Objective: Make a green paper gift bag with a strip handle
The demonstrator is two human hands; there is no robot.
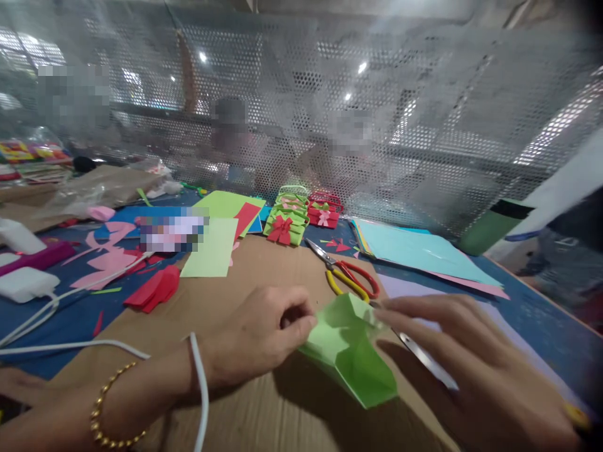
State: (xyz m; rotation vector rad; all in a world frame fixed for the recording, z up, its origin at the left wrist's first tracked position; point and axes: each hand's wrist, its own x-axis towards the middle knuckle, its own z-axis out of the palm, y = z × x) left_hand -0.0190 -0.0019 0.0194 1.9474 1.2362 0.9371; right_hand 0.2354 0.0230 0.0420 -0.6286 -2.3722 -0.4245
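My left hand (266,333) pinches the left edge of a folded light green paper piece (351,351), which stands open like a small bag or box above a brown cardboard sheet (254,408). My right hand (464,351) is at the paper's right side, slightly blurred, its fingers stretched out and the tips near the paper's edge; whether they touch it I cannot tell. Beneath these fingers shows a narrow metal strip (426,361) with a hole. Scissors with red and yellow handles (348,279) lie just beyond the paper. A white cable (200,383) crosses my left wrist.
Finished green paper bags (287,216) and red paper bags (325,210) with bows stand at the back. Light blue paper sheets (424,248) and a green tumbler (492,226) are at right. Pink scraps (106,263), red pieces (153,289) and a white charger (28,284) lie left.
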